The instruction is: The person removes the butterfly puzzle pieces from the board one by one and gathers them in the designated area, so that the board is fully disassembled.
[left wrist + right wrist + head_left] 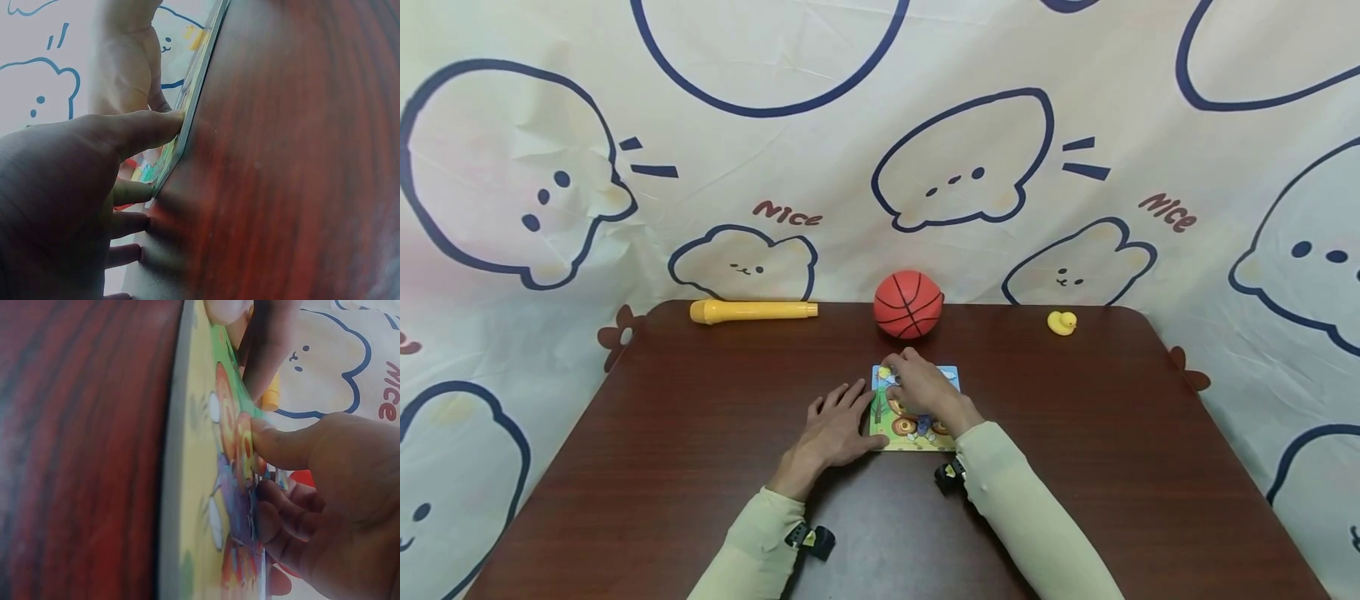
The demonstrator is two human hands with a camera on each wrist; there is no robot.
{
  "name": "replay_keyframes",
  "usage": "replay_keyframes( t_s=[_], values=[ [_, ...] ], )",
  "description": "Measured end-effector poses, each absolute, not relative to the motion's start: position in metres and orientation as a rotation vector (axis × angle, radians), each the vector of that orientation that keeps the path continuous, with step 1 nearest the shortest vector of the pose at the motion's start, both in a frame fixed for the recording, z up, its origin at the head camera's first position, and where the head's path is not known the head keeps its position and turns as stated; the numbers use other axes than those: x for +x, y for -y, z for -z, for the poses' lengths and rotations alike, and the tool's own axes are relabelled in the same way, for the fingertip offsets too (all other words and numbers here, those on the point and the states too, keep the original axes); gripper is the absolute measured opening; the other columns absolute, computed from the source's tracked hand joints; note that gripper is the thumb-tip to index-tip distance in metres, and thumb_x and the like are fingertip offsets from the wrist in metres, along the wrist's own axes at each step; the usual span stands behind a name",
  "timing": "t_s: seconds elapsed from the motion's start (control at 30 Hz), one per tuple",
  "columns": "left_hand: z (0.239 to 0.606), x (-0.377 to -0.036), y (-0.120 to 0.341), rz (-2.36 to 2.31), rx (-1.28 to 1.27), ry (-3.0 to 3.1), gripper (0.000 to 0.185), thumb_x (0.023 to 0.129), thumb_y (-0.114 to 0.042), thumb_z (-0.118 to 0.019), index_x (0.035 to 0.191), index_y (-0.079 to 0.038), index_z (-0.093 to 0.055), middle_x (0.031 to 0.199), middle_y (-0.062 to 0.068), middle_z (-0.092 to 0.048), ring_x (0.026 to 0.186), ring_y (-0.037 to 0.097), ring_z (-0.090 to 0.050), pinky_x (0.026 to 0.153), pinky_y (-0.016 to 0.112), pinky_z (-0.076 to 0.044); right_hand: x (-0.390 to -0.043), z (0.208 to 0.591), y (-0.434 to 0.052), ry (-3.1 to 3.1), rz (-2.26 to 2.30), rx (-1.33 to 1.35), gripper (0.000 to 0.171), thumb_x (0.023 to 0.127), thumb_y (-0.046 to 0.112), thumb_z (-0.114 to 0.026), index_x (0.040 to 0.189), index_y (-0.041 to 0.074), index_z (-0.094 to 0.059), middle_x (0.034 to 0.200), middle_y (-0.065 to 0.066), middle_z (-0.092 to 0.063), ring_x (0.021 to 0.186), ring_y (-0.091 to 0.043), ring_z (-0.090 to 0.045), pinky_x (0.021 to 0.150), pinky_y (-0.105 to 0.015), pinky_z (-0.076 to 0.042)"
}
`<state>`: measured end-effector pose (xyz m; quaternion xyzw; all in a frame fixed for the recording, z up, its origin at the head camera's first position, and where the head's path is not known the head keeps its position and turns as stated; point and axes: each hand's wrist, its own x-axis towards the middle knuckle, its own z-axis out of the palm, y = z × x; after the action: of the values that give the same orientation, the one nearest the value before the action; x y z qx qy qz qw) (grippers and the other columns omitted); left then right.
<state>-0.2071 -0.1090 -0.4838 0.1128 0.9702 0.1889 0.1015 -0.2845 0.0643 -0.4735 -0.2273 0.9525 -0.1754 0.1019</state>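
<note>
A small colourful picture puzzle board (917, 433) lies flat on the dark wooden table (700, 467), at its middle. My left hand (856, 414) rests flat on the table beside it, fingers straight. Its thumb (150, 128) presses the board's left edge (195, 94). My right hand (901, 375) lies on top of the board, towards its far left corner. Its thumb (275, 440) and curled fingers (275, 515) pinch at a puzzle piece on the printed surface (194, 487). The right hand hides most of the picture.
A small orange basketball (908, 303) stands just beyond the board at the table's far edge. A yellow plastic tube (752, 311) lies at the far left and a yellow rubber duck (1062, 322) at the far right. A printed cloth (970, 175) hangs behind.
</note>
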Motion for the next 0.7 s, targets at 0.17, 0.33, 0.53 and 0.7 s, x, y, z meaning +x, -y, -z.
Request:
replay_keyframes(
  t_s=[0.17,0.33,0.53,0.7],
  values=[
    [0.4843,-0.2069,0.1101,-0.566,0.358,-2.868,0.073,0.085,-0.055,-0.065,0.147,-0.025,-0.041,0.161,0.006,-0.026,0.147,0.034,-0.021,0.111,0.065,-0.019,-0.2830,0.4744,-0.0651,-2.847,0.527,-0.680,0.046,0.092,0.031,-0.066,0.135,0.021,-0.053,0.121,-0.005,-0.055,0.092,-0.015,-0.058,0.083,-0.036,-0.053],
    [0.4830,-0.2060,0.1109,-0.571,0.387,-2.863,0.064,0.087,-0.053,-0.065,0.144,-0.029,-0.047,0.161,0.009,-0.025,0.147,0.036,-0.020,0.110,0.067,-0.018,-0.2830,0.4756,-0.0659,-2.843,0.535,-0.672,0.047,0.091,0.031,-0.067,0.135,0.022,-0.053,0.121,-0.005,-0.055,0.093,-0.016,-0.057,0.084,-0.037,-0.052],
    [0.4823,-0.2059,0.1110,-0.556,0.389,-2.858,0.064,0.087,-0.052,-0.064,0.144,-0.029,-0.046,0.161,0.008,-0.025,0.147,0.036,-0.020,0.110,0.066,-0.019,-0.2836,0.4790,-0.0673,-2.865,0.574,-0.686,0.045,0.091,0.030,-0.067,0.133,0.023,-0.053,0.120,-0.004,-0.057,0.100,-0.018,-0.057,0.088,-0.041,-0.052],
    [0.4806,-0.2061,0.1106,-0.546,0.394,-2.859,0.064,0.087,-0.053,-0.064,0.144,-0.029,-0.046,0.161,0.008,-0.025,0.147,0.036,-0.021,0.110,0.066,-0.019,-0.2831,0.4803,-0.0687,-2.876,0.632,-0.709,0.042,0.092,0.026,-0.067,0.132,0.024,-0.053,0.117,-0.003,-0.057,0.090,-0.015,-0.055,0.080,-0.036,-0.052]
  ],
)
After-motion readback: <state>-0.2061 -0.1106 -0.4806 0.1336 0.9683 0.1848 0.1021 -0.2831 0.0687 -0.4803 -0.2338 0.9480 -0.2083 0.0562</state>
